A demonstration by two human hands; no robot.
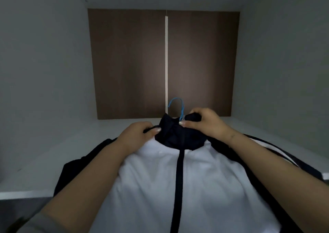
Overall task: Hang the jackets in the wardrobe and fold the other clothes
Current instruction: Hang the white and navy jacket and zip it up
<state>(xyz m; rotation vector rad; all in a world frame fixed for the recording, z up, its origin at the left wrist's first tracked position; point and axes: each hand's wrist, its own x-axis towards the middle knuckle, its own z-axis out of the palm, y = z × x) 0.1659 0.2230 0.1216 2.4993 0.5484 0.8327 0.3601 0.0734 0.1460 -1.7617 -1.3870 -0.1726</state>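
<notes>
A white jacket (156, 179) with a black collar, black sleeves and a black zip line down its front lies spread before me inside the wardrobe. A blue hanger hook (178, 106) sticks up out of the collar; the rest of the hanger is hidden in the jacket. My left hand (138, 135) pinches the left side of the collar. On the right side of the collar, just beside the hook, my right hand (204, 122) grips the black fabric.
The wardrobe has a brown back panel (128, 63) with a pale vertical strip (166, 63) down its middle, grey side walls (41, 72) and a pale floor (53, 158). Its front edge (21, 194) runs along the lower left.
</notes>
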